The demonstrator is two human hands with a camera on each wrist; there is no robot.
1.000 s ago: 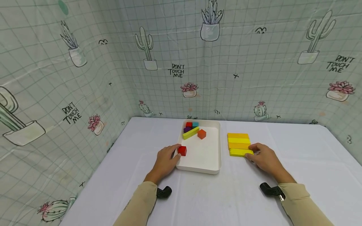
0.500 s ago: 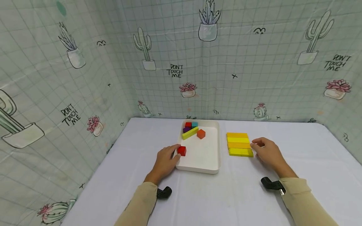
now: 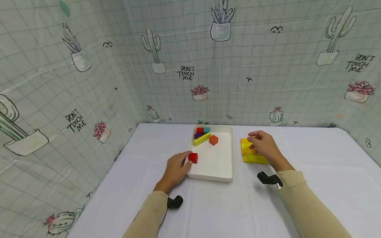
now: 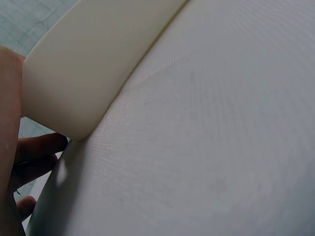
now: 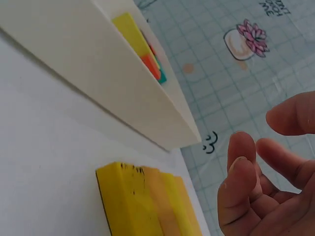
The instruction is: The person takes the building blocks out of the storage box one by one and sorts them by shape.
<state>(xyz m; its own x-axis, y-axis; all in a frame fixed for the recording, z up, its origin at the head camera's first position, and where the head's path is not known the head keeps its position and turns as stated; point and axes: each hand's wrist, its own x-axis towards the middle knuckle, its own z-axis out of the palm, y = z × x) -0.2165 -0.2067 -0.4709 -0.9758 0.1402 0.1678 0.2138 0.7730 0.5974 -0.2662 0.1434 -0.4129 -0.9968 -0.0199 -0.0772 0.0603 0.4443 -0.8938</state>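
A white tray (image 3: 209, 177) stands on the table. At its left wall my left hand (image 3: 174, 170) reaches over the rim, thumb and forefinger on either side of a red cube (image 3: 194, 158). In the left wrist view, other fingers (image 4: 42, 147) lie outside the tray wall. To the right of the tray, several long yellow and orange-yellow blocks (image 3: 255, 159) lie side by side. Above their back part hovers my right hand (image 3: 265, 147), its fingers loosely bent and apart from the thumb, holding nothing. It partly hides the back blocks in the head view.
Toward the tray's back left lie a yellow-green bar (image 3: 202, 139), a purple block (image 3: 198, 135), another red cube (image 3: 199, 130) and a teal cube (image 3: 206, 130). An orange block (image 3: 213, 140) sits beside them. A patterned cloth (image 3: 250, 99) hangs behind the table.
My right hand has let go of the nearest yellow block, drawn back to the right, then moved up and left over the block row. The left hand stays at the red cube.
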